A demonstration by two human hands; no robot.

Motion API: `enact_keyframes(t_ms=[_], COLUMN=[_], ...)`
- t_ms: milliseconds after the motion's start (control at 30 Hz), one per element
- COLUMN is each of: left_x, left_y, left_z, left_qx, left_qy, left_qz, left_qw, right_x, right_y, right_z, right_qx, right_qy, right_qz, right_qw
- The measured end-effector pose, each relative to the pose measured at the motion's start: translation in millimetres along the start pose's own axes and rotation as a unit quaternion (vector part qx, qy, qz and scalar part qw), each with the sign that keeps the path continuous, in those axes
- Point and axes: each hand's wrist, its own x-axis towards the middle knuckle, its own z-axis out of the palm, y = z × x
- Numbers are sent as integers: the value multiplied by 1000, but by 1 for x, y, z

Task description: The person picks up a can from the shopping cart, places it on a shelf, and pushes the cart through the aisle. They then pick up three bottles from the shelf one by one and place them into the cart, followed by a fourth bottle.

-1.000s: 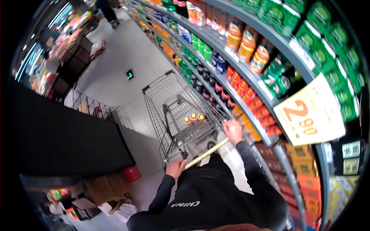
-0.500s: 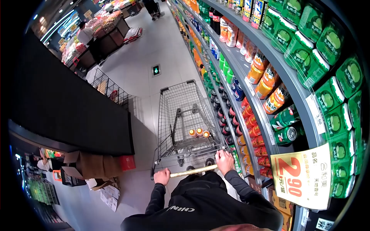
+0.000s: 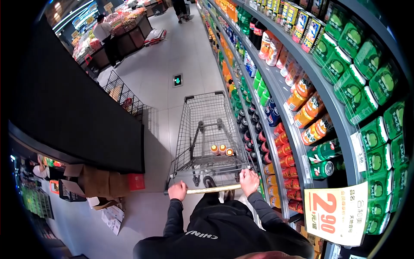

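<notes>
A wire shopping cart [image 3: 184, 129] stands in front of me in the aisle. My left hand [image 3: 177, 190] is wrapped around the left end of its pale handle bar [image 3: 213, 190]. Toward the right end, my right hand [image 3: 249, 181] is closed on the same bar. Three small orange-and-white containers [image 3: 222, 150] sit together inside the basket, close to the handle side. My feet show below the bar, partly hidden.
Drink shelves [image 3: 297, 149] run along the right, with a yellow price sign [image 3: 335, 213] jutting out. A dark partition [image 3: 82, 103] stands left, near cardboard boxes [image 3: 101, 181]. A person [image 3: 105, 36] stands by the produce displays; another [image 3: 180, 9] is farther ahead.
Shelves and the price sign have shifted slightly in view, and the cart sits a little more upright in the picture. Both hands keep their hold on the handle. My feet have moved.
</notes>
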Motion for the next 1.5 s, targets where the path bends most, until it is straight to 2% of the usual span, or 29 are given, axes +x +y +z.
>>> enact_keyframes(t_ms=[100,133,267,400,467,667,933,1033,1133,1200,1267,1300,1400,1500], left_x=[16,27,61,84,98,142,204,230,254,273,287,291,315,344], left_y=[1,0,-7,15,20,36,50,53,56,57,61,68,70,61], left_z=[6,9,27,3,5,-4,-7,-6,-6,-2,-4,-17,-14,-5], left_qx=[4,5,7,-52,-30,-56,-57,-53,-65,-64,-67,-68,-61,-74], left_qy=[9,14,22,16,36,57,95,86,67,52,50,14,-10,-46], left_qz=[6,11,19,47,54,78,122,111,102,88,83,51,16,-62], left_qw=[1000,1000,1000,997,997,994,986,989,990,993,993,996,998,994], right_x=[24,29,66,99,117,166,236,261,282,300,314,319,338,352], right_y=[-4,3,-8,-2,-2,-7,-7,-13,-20,-25,-28,-28,-23,-25], right_z=[3,19,18,41,44,62,95,101,103,108,111,115,129,139], right_qx=[-19,-9,-28,-47,-40,-31,-29,-22,2,-20,-12,-7,3,8], right_qy=[7,41,-10,14,-23,36,33,6,36,4,18,25,40,41], right_qz=[11,-4,22,-1,11,2,31,47,22,64,50,51,37,27], right_qw=[1000,999,999,999,999,999,999,999,999,998,999,998,999,999])
